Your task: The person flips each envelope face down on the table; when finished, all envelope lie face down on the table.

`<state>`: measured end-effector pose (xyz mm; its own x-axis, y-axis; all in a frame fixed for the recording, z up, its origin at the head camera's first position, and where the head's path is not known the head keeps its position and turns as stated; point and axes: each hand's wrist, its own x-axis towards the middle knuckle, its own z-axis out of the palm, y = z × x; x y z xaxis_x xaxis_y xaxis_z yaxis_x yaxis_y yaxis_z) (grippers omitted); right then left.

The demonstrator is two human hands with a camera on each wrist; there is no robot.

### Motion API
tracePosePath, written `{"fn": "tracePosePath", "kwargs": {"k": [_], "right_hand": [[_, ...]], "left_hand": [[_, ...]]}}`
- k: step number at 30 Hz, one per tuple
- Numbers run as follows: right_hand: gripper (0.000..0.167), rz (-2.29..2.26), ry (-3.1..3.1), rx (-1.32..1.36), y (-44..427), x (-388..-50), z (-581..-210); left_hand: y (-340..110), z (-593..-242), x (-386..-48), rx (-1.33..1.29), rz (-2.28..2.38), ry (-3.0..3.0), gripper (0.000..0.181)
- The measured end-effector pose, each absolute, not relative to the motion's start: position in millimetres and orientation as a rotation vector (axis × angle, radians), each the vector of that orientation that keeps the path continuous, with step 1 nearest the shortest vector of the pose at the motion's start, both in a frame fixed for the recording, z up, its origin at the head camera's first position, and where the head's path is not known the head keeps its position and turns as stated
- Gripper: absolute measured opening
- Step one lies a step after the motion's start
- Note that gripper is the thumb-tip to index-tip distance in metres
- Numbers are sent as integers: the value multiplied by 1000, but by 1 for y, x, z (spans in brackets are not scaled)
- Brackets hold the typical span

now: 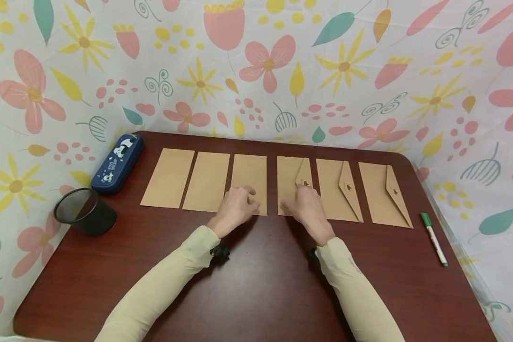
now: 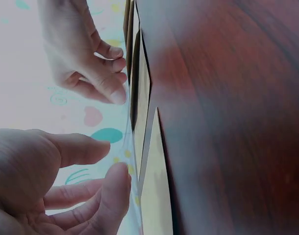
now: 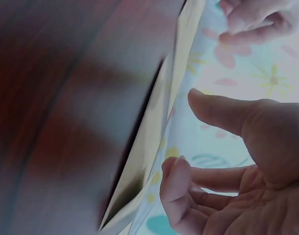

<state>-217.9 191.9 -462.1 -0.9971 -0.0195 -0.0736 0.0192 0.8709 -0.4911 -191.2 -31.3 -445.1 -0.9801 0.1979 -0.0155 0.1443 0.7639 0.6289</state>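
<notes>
Tan envelopes lie in a row across the table. The three on the left show plain faces, among them the third envelope [image 1: 250, 168]; the three on the right show a pointed flap with a small dark emblem, as on the fourth envelope [image 1: 287, 171]. My left hand [image 1: 235, 206] hovers over the lower part of the third, fingers loosely bent and holding nothing. Over the fourth is my right hand [image 1: 307, 204], thumb and fingers parted in the right wrist view, also holding nothing. Both wrist views show a gap between fingers and the envelopes [image 2: 157, 191].
A blue pencil case [image 1: 117, 164] and a black mesh cup [image 1: 90, 213] stand at the table's left edge. A green-capped marker [image 1: 435, 242] lies near the right edge. Behind the table [image 1: 256, 294] hangs a flower-patterned cloth [image 1: 269, 114].
</notes>
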Motion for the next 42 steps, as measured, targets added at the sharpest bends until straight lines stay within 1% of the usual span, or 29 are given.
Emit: {"fn": "tracePosePath", "kwargs": {"k": [4, 5, 10, 18, 22, 25, 28, 32, 38, 42], "right_hand": [[35, -772, 2993, -7, 222, -236, -498], [33, -753, 3006, -7, 228, -240, -507], [47, -599, 3030, -39, 246, -251, -522], [51, -514, 2979, 6, 253, -254, -522], [51, -503, 2977, 27, 256, -256, -524], [45, -530, 2960, 50, 255, -256, -520], [43, -607, 2898, 88, 248, -248, -502], [41, -680, 2888, 85, 247, -244, -496], [27, -614, 2960, 23, 260, -255, -518], [24, -539, 2972, 7, 263, -259, -519]], "left_hand": [[-29, -447, -189, 344, 1058, 2832, 34], [-28, -448, -189, 357, 1069, 2823, 34], [-25, -448, -187, 383, 1084, 2797, 34], [-20, -446, -185, 381, 1049, 2801, 34], [-17, -446, -185, 396, 1043, 2802, 36], [-15, -446, -185, 411, 1070, 2779, 37], [-13, -447, -185, 419, 1087, 2759, 36], [-10, -447, -186, 419, 1092, 2757, 34], [-6, -450, -190, 397, 1102, 2766, 32], [-2, -453, -194, 374, 1117, 2759, 29]]}}
